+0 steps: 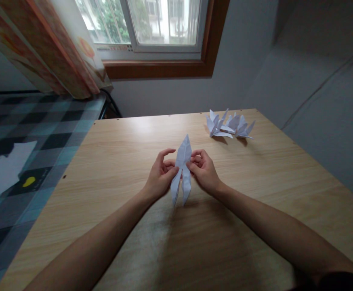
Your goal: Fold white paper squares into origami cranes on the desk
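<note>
Between my two hands is a white folded paper shape (183, 155), an origami piece with a single point at the top and two narrow legs at the bottom. My left hand (161, 174) pinches its left edge near the middle, thumb in front, index finger stretched out and curved above. On the opposite edge, my right hand (205, 169) grips with the thumb in front and the other fingers curled behind. The paper is held up over the wooden table (118, 161), its legs pointing toward me. Fingertips behind the paper are partly hidden.
Several finished white paper cranes (217, 124) stand clustered at the table's far right. To the left, loose white paper (9, 171) lies on a checked bed cover (43, 141). A window (164, 24) and a flowered curtain (52, 48) are beyond the table.
</note>
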Motion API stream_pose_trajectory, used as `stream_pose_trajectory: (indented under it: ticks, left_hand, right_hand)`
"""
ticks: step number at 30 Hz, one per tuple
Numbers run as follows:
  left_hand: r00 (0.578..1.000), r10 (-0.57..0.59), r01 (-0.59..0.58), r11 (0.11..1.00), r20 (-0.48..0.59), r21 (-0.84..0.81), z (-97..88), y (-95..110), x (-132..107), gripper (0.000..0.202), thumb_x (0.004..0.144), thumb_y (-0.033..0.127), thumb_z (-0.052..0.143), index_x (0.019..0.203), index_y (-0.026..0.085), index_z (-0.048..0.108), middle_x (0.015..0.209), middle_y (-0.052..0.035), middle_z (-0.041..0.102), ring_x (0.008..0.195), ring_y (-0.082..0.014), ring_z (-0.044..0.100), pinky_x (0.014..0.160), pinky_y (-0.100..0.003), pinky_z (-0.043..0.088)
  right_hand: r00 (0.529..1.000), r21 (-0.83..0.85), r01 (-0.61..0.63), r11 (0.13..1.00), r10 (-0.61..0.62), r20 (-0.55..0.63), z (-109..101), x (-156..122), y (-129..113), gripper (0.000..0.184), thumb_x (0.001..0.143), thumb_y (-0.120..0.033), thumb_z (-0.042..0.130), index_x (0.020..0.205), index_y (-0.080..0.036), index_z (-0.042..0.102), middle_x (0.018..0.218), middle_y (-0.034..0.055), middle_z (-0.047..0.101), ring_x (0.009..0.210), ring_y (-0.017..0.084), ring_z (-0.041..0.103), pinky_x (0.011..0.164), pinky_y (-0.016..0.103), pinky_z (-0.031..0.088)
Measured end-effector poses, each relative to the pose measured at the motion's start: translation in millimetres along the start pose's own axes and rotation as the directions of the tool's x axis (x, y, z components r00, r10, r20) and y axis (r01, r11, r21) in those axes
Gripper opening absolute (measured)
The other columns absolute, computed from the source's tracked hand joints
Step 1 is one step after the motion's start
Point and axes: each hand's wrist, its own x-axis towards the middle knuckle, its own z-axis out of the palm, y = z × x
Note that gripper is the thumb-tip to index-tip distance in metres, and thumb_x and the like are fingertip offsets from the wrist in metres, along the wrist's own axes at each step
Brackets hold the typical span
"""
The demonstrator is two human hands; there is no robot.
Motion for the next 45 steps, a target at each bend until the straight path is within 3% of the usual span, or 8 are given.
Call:
stream_pose_trajectory:
  ticks: [4, 9, 18, 25, 28, 34, 40, 45]
  left_hand:
    - [0.997, 0.081, -0.076, 0.978, -0.018, 0.194, 0.3, -0.3, -3.7, 0.042, 0.08, 0.025, 0.065, 0.119, 0.023, 0.052, 0.077, 0.0045, 0.061, 0.053, -0.0067, 0.048, 0.05, -0.02, 0.034]
    - [0.996, 0.091, -0.093, 0.913, 0.025, 0.398, -1.1, -0.5, -4.7, 0.02, 0.086, 0.032, 0.062, 0.1, 0.019, 0.059, 0.061, 0.0078, 0.045, 0.053, -0.008, 0.04, 0.05, -0.021, 0.03]
    - [0.996, 0.087, -0.077, 0.953, -0.02, 0.294, -2.4, 0.0, -0.4, 0.03, 0.076, 0.032, 0.073, 0.072, 0.018, 0.046, 0.059, 0.0078, 0.046, 0.052, -0.0062, 0.04, 0.05, -0.019, 0.031]
    - [0.986, 0.068, -0.057, 0.996, -0.155, 0.075, -3.5, -4.3, 5.4, 0.042, 0.064, 0.022, 0.08, 0.083, 0.021, 0.042, 0.068, 0.007, 0.062, 0.057, -0.0082, 0.058, 0.055, -0.019, 0.045]
    - [0.982, 0.043, -0.039, 0.999, -0.183, 0.024, -4.5, -6.7, 6.2, 0.048, 0.063, 0.021, 0.081, 0.089, 0.022, 0.04, 0.072, 0.0055, 0.067, 0.06, -0.0101, 0.062, 0.058, -0.021, 0.05]
    - [0.983, 0.028, -0.029, 1.0, -0.182, -0.006, -5.1, -6.5, 6.3, 0.054, 0.062, 0.019, 0.082, 0.095, 0.022, 0.039, 0.077, 0.0026, 0.071, 0.065, -0.0122, 0.067, 0.062, -0.024, 0.054]
    - [0.985, 0.002, -0.011, 0.999, -0.171, -0.051, -6.4, -5.5, 6.2, 0.061, 0.062, 0.018, 0.083, 0.106, 0.022, 0.041, 0.078, 0.002, 0.073, 0.065, -0.014, 0.069, 0.064, -0.026, 0.055]
    - [0.997, -0.047, 0.043, 0.997, -0.059, -0.062, -4.6, -1.5, 4.2, 0.065, 0.061, 0.019, 0.085, 0.114, 0.019, 0.046, 0.083, -0.0016, 0.074, 0.07, -0.0165, 0.071, 0.069, -0.029, 0.056]
  right_hand:
    - [1.0, 0.005, -0.001, 1.0, 0.001, -0.011, -1.2, 1.2, 0.6, 0.034, 0.075, -0.034, 0.072, 0.092, -0.025, 0.044, 0.069, -0.0078, 0.061, 0.053, 0.01, 0.051, 0.05, 0.021, 0.038]
    - [0.996, -0.109, 0.061, 0.992, -0.054, 0.069, -2.9, 0.9, -2.5, 0.019, 0.077, -0.033, 0.068, 0.085, -0.021, 0.056, 0.067, -0.0047, 0.055, 0.056, 0.01, 0.048, 0.053, 0.023, 0.035]
    - [0.997, -0.125, 0.068, 0.99, -0.063, 0.04, -3.7, 2.0, -4.7, 0.021, 0.078, -0.036, 0.069, 0.087, -0.021, 0.058, 0.069, -0.0042, 0.053, 0.058, 0.01, 0.046, 0.054, 0.024, 0.036]
    - [0.971, -0.071, 0.015, 0.997, 0.002, 0.238, -3.2, -3.3, -2.1, 0.06, 0.065, -0.025, 0.081, 0.115, -0.027, 0.048, 0.093, -0.0024, 0.059, 0.064, 0.011, 0.056, 0.056, 0.024, 0.045]
    - [0.981, -0.059, 0.048, 0.997, -0.036, 0.189, -2.6, -3.0, -2.1, 0.055, 0.068, -0.022, 0.076, 0.115, -0.027, 0.049, 0.101, 0.0001, 0.059, 0.07, 0.011, 0.059, 0.059, 0.024, 0.048]
    - [0.992, 0.003, -0.015, 1.0, 0.014, 0.128, -4.2, 0.3, -4.8, 0.039, 0.075, -0.033, 0.072, 0.109, -0.025, 0.053, 0.086, -0.0017, 0.065, 0.065, 0.012, 0.058, 0.058, 0.024, 0.046]
    - [0.989, 0.091, -0.098, 0.991, 0.087, 0.116, -8.0, 4.7, -4.8, 0.047, 0.07, -0.033, 0.075, 0.11, -0.025, 0.053, 0.083, -0.0031, 0.067, 0.063, 0.013, 0.06, 0.059, 0.025, 0.047]
    - [0.978, 0.129, -0.137, 0.982, 0.113, 0.177, -10.7, 7.8, -6.1, 0.062, 0.06, -0.024, 0.082, 0.117, -0.026, 0.055, 0.088, -0.0027, 0.067, 0.072, 0.015, 0.063, 0.065, 0.027, 0.05]
